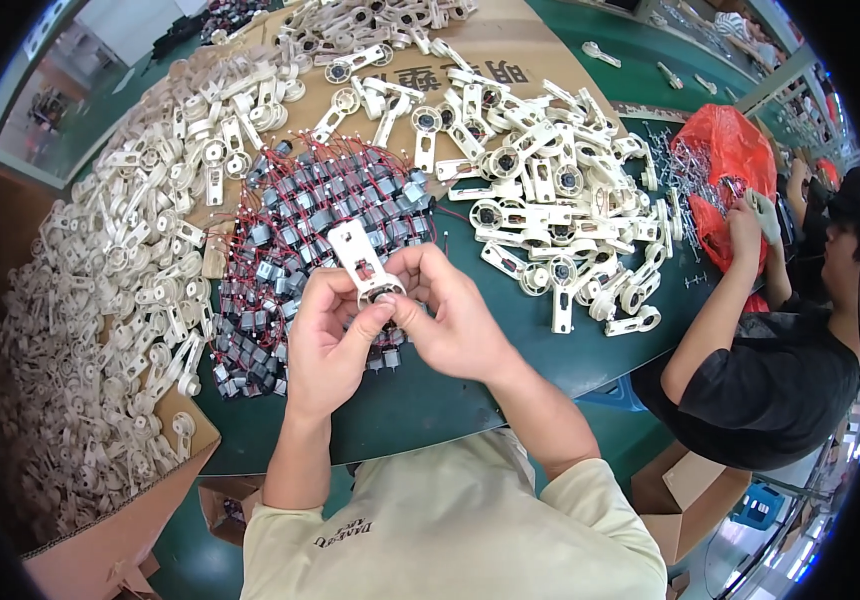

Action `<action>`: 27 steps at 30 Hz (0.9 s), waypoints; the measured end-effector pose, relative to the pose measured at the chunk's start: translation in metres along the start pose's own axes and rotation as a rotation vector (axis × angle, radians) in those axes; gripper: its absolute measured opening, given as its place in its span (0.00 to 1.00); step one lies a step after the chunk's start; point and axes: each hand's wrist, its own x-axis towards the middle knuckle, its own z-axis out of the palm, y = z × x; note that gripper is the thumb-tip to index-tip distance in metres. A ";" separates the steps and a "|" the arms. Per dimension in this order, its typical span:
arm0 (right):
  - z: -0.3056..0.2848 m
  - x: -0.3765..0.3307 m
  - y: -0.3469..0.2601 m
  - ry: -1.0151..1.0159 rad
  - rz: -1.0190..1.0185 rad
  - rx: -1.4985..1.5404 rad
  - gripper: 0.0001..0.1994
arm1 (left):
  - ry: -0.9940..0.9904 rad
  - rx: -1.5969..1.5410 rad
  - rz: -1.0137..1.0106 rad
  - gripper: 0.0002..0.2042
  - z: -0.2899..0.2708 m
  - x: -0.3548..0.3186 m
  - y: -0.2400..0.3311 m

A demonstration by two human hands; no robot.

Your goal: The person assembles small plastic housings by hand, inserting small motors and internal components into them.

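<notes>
Between my two hands I hold a cream plastic housing [354, 250], its slotted arm pointing away from me and its round end toward me. My left hand [326, 335] grips the round end from the left, thumb pressed on it. From the other side my right hand [440, 318] pinches the same end, and both thumbs meet over a dark part seated there. My fingers partly hide that dark part. Just beyond and beneath my hands lies a heap of small silver motors [290, 210] with red wires.
Cream housings [120, 250] fill a large cardboard box [140, 520] on the left. More housings with dark round parts [550, 190] are piled on the green table [430, 400]. At right, a co-worker [770, 370] reaches toward a red plastic bag [720, 140] beside metal pieces [685, 170].
</notes>
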 end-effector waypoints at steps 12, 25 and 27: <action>-0.071 0.015 -0.021 0.694 -0.102 -0.735 0.12 | 0.732 0.225 0.214 0.14 -0.109 0.003 0.062; -0.055 -0.003 0.004 -0.135 0.102 -1.028 0.11 | 0.176 1.174 0.019 0.12 -0.044 0.180 0.062; -0.054 0.000 -0.007 -0.131 0.091 -0.854 0.10 | 0.155 1.349 0.002 0.11 -0.045 0.228 0.036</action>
